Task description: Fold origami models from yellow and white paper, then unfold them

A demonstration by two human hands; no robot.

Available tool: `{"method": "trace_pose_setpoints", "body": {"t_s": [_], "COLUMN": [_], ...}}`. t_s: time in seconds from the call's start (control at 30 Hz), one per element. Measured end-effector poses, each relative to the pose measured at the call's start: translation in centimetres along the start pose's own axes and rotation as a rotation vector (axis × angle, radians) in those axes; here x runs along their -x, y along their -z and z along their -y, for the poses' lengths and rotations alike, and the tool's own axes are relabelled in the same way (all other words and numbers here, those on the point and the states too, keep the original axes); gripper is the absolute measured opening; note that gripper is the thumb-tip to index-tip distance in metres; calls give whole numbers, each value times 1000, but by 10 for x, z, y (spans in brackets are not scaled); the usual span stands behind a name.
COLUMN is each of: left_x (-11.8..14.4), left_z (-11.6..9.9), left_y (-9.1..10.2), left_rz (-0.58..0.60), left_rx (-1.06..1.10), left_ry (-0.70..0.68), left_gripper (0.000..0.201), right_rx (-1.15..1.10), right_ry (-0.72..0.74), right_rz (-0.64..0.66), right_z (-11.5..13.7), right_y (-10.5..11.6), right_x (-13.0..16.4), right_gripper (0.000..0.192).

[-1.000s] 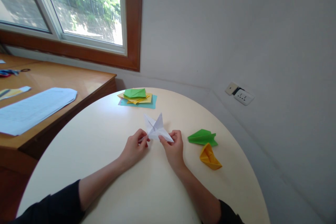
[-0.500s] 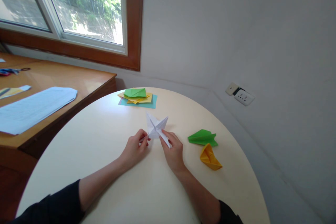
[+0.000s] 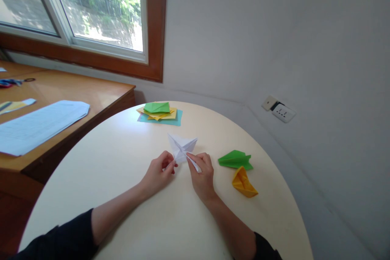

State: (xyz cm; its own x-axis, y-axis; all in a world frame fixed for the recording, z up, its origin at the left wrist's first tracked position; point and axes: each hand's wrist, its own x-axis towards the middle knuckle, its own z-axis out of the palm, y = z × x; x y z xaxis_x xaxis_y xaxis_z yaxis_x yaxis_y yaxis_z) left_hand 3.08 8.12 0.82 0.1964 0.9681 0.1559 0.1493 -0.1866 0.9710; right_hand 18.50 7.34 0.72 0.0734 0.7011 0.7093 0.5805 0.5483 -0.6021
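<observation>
White paper (image 3: 182, 147): half-folded, mid round table (image 3: 122, 158)
Left hand (image 3: 158, 172): pinching its near flap
Right hand (image 3: 202, 172): pinching the other flap
Risk: uneven pulling probably tears it or skews the crease

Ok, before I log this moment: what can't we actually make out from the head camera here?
- White folded paper: its near end is covered by the left hand and right hand; the creases there are hidden.
- Paper stack: the lower sheets are covered by the green piece on top.
- Blue sheet on the desk: print too small to read, cut by the left edge.
- Scissors: cut by the left edge.
</observation>
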Motion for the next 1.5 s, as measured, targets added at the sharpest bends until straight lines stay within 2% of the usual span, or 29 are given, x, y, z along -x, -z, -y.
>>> {"method": "trace_pose_setpoints", "body": {"t_s": [0.2,0.4,0.83,1.03,1.17,1.3,1.4,1.5], "left_x": [-1,0,0,-3,0,5,6,5], "left_z": [3,6,1,0,-7,-15,-15,-13], "left_y": [-3,-4,-3,-2,2,4,4,2], "left_rz": [53,108,126,64,9,45,59,21], "left_rx": [87,105,102,79,-93,-232,-252,-243], "left_ry": [67,108,89,-22,-217,-395,-446,-436], "left_gripper": [23,29,28,22,14,17,24,23], "right_rx": [15,-4,69,63,64,46,37,17], "right_ry": [52,166,357,449,476,484,491,500], "right_rz": [7,26,74,138,143,126,122,144], "right_z": [0,2,8,11,13,14,14,15], "right_y": [-1,0,-1,-1,0,0,-1,0], "right_x": [2,2,1,1,1,2,2,2], "right_gripper": [20,24,20,22,22,22,24,28]}}
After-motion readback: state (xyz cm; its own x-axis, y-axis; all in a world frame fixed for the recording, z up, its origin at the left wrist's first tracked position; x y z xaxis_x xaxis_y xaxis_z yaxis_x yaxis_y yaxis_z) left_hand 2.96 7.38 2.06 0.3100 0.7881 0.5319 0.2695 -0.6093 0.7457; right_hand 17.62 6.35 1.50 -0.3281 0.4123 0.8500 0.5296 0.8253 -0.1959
